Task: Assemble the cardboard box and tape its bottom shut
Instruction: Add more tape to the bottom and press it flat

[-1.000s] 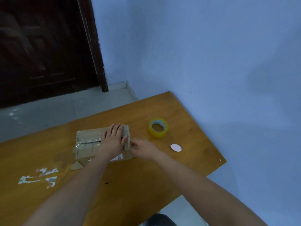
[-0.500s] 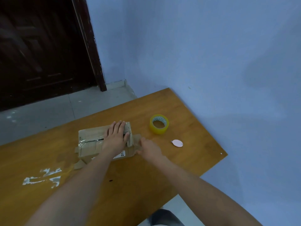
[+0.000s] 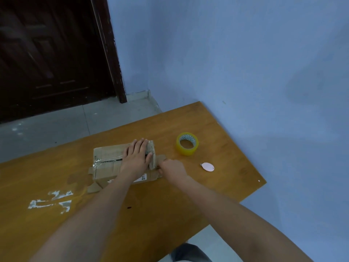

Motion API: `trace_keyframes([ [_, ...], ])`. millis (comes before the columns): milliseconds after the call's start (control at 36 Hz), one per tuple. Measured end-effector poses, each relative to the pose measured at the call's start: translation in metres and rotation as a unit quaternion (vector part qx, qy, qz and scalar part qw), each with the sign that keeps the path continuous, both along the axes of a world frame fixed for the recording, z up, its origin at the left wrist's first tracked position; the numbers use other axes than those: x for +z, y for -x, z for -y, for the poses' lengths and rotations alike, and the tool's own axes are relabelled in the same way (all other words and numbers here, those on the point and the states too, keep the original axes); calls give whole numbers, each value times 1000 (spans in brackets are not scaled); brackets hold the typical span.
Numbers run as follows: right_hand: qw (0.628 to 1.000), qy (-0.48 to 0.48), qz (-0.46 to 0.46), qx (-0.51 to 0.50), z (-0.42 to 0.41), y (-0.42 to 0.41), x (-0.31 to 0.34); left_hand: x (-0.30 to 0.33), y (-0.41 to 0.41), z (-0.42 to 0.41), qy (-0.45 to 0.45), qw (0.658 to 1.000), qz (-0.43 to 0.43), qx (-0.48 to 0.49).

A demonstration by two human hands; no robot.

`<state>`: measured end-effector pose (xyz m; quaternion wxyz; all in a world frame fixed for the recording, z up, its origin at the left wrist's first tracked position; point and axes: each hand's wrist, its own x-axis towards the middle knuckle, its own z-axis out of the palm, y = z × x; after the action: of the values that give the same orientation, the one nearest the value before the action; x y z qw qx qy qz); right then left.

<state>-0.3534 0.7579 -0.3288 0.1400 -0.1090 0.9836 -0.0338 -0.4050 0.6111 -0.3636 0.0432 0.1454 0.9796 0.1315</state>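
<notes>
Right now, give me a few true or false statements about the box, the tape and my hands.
1. The left hand lies flat on the box. True.
2. The tape roll sits on top of the box. False: it stands on the table, to the right of the box.
3. The right hand is at the box's right end. True.
4. The right hand holds the tape roll. False: the roll lies untouched, apart from both hands.
5. A small pink tag lies on the table below the roll. True.

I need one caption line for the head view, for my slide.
Left hand presses flat on a cardboard box while right hand works its end flap, yellow tape roll nearby.
</notes>
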Motion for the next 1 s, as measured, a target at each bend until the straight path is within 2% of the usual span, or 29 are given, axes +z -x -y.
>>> trace_keyframes([
  [194, 994, -60, -9, 95, -6, 4, 5, -1, 0, 1, 5, 1000, 1, -3],
  [361, 983, -70, -24, 170, -14, 9, 6, -1, 1, 0, 4, 1000, 3, -1],
  [556, 997, 5, 15, 75, -13, 8, -3, -2, 2, 1, 7, 1000, 2, 1],
  [889, 996, 0, -24, 89, -12, 14, 2, -1, 1, 1, 6, 1000, 2, 2],
  [1000, 991, -3, -44, 123, -15, 21, 8, 0, 0, 2, 0, 1000, 0, 3],
])
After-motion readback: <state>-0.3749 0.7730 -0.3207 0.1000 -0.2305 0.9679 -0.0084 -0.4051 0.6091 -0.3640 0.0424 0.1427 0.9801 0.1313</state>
